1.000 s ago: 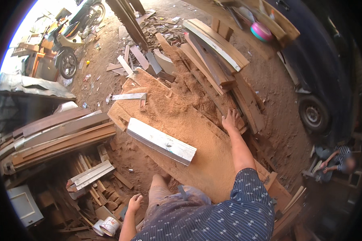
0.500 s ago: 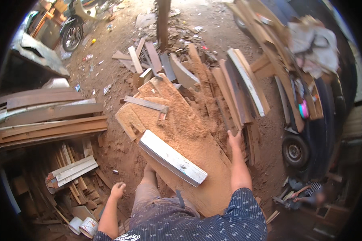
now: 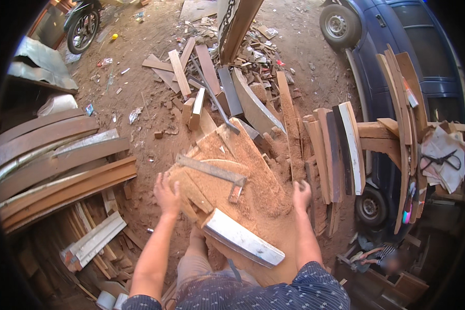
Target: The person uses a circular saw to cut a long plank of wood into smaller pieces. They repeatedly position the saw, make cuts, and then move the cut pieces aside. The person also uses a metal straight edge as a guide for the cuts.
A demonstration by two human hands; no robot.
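My left hand (image 3: 167,195) is beside the left edge of the sawdust-covered work surface (image 3: 266,201), fingers apart, holding nothing. On the right, my right hand (image 3: 301,196) has curled fingers at the near end of a long, narrow plank (image 3: 288,124) coated in sawdust. Whether the fingers grip the plank's end is hidden. Between my forearms lies a thick wooden piece with a white top (image 3: 245,240), slanting across the surface close to me. Farther off, a flat L-shaped wooden piece (image 3: 212,169) rests on the sawdust, nearer my left hand.
Curved boards (image 3: 62,155) are stacked at left, above scrap wood. More boards (image 3: 336,155) stand at right, before a blue vehicle (image 3: 418,57). A post (image 3: 237,33) with a chain rises beyond the surface, amid offcuts. Another person (image 3: 382,256) is at lower right.
My left hand has come up and forward to the work surface's edge, and its fingers have opened. My right hand has moved left from the board ends to the plank. The view has shifted.
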